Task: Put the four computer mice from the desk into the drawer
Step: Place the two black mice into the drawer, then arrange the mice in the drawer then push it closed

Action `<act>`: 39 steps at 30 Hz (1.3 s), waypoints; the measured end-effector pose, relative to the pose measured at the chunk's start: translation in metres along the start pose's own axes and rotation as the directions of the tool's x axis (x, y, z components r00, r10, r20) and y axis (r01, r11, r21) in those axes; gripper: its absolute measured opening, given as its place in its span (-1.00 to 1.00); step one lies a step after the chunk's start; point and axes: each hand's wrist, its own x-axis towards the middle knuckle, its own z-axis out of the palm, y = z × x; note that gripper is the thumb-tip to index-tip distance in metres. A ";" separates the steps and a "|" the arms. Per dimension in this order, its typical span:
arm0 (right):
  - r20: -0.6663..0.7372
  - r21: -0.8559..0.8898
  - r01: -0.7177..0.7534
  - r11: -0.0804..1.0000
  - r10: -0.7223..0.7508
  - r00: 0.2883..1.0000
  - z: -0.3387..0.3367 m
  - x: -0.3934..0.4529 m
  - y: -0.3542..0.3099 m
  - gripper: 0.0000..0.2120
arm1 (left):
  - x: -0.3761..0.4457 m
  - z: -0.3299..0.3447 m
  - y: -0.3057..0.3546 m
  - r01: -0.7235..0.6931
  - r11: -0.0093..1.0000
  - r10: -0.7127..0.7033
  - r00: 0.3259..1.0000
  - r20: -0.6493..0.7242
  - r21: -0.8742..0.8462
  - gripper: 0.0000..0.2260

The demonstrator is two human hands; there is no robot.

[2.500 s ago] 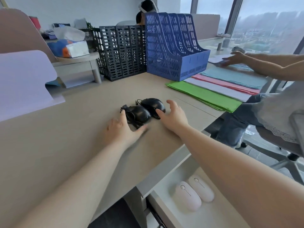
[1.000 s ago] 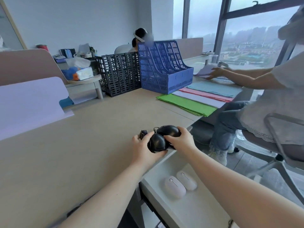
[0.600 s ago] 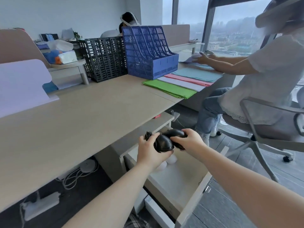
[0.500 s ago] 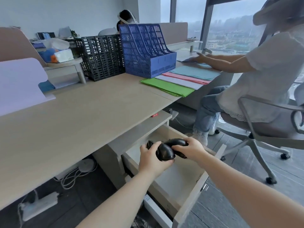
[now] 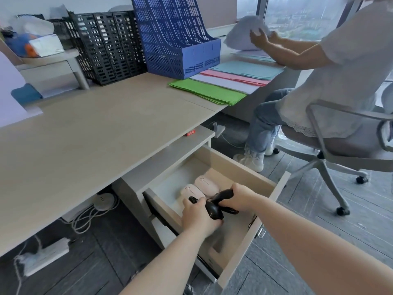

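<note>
The drawer (image 5: 238, 165) under the desk stands pulled out. Two pale pink mice (image 5: 192, 191) (image 5: 207, 184) lie side by side on its floor near the back. Both my hands are down inside the drawer, just in front of them. My left hand (image 5: 198, 216) is shut on one black wired mouse (image 5: 213, 210). My right hand (image 5: 240, 198) is shut on the other black mouse (image 5: 223, 194), which touches the first. Whether the black mice rest on the drawer floor is hidden by my hands.
The beige desk top (image 5: 85, 135) holds black file racks (image 5: 106, 43), a blue file rack (image 5: 178, 37) and coloured folders (image 5: 223, 86). A person on a swivel chair (image 5: 331, 150) sits to the right, near the drawer. Cables and a power strip (image 5: 44, 254) lie on the floor.
My hands lifted the two black mice off the desk, carried them over its edge and lowered them into the open drawer, in front of the pink mice.
</note>
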 end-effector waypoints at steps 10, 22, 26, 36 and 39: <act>0.095 -0.252 -0.050 0.966 0.076 0.993 0.007 0.012 0.003 -0.29 | 0.016 0.025 0.009 0.024 0.989 -0.035 0.996 0.077 0.144 -0.50; 0.043 -0.447 -0.049 0.893 0.077 0.996 0.011 0.015 0.008 -0.49 | 0.024 0.030 0.006 0.019 0.974 -0.079 0.962 0.260 0.228 -0.39; 0.026 -0.474 -0.064 0.878 0.087 0.996 0.010 0.012 0.008 -0.47 | 0.023 0.030 0.006 0.006 0.975 -0.065 0.963 0.261 0.221 -0.40; -0.078 -0.397 -0.038 0.917 0.008 0.997 -0.008 0.000 0.002 -0.72 | 0.019 0.008 0.012 -0.046 0.962 0.023 0.996 0.088 0.270 -0.52; -0.323 -0.305 -0.123 0.944 0.019 0.946 -0.016 -0.011 0.003 -0.73 | 0.017 -0.014 0.021 -0.120 0.947 0.126 0.992 -0.001 0.299 -0.68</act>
